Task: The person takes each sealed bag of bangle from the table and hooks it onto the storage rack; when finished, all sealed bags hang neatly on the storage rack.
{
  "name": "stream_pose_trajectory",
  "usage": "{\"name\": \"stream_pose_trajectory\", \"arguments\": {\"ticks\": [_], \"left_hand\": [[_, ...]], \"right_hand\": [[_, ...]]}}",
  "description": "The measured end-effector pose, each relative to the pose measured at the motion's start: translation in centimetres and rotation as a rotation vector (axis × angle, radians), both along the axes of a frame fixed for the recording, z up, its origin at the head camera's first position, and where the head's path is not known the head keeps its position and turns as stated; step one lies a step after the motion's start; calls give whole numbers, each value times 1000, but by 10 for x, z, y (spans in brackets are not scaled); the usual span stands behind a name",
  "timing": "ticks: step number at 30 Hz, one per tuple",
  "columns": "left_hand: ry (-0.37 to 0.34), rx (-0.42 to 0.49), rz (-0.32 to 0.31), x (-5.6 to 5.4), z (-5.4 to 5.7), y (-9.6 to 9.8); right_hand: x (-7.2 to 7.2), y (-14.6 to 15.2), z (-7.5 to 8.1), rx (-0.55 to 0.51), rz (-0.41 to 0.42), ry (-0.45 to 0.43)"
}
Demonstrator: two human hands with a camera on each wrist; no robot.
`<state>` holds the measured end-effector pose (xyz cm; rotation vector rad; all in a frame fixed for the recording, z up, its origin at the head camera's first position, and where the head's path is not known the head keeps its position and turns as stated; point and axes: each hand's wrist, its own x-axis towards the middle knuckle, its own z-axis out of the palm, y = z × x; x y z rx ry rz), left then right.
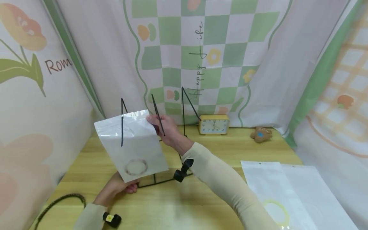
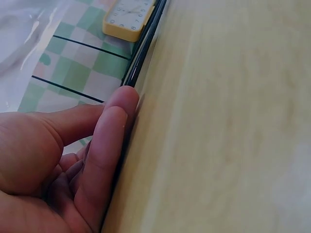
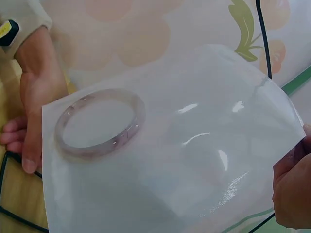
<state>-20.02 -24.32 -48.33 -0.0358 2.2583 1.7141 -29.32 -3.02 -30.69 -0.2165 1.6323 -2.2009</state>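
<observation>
A translucent plastic bag [image 1: 141, 137] hangs tilted among the upright prongs of a black wire rack [image 1: 183, 111]. Inside its lower part is a pale purplish bangle [image 3: 138, 104]. My right hand [image 1: 169, 131] pinches the bag's upper right corner between thumb and fingers. One prong passes in front of the bag, another in front of the right hand. Low at the left, my left hand [image 1: 119, 184] holds the front left corner of the rack's base, partly behind the bag. In the left wrist view, the left thumb and fingers [image 2: 104, 145] close on the black wire at the tabletop.
A yellow clock [image 1: 214, 124] and a small brown plush toy [image 1: 261, 134] stand at the back. More bags [image 1: 304, 182] lie at the right, one with a yellowish bangle [image 1: 283, 209]. A dark braided cord [image 1: 57, 201] lies front left. Printed curtains [image 1: 115, 64] enclose the wooden table [image 1: 184, 204].
</observation>
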Motion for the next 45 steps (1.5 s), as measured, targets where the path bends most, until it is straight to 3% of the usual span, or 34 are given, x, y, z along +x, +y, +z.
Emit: {"name": "stream_pose_trajectory", "arguments": {"ticks": [11,22,37,45], "left_hand": [[-66,-52,38,-2,1,1],[-56,-60,42,-2,2,3],[-68,-103,35,0,7,3],[-72,-111,56,-1,4,3]], "right_hand": [[-15,-9,5,-59,-34,0],[-26,-17,-2,-86,-62,20],[-38,-28,-1,0,-131,103],[-42,-31,1,59,-156,149]]}}
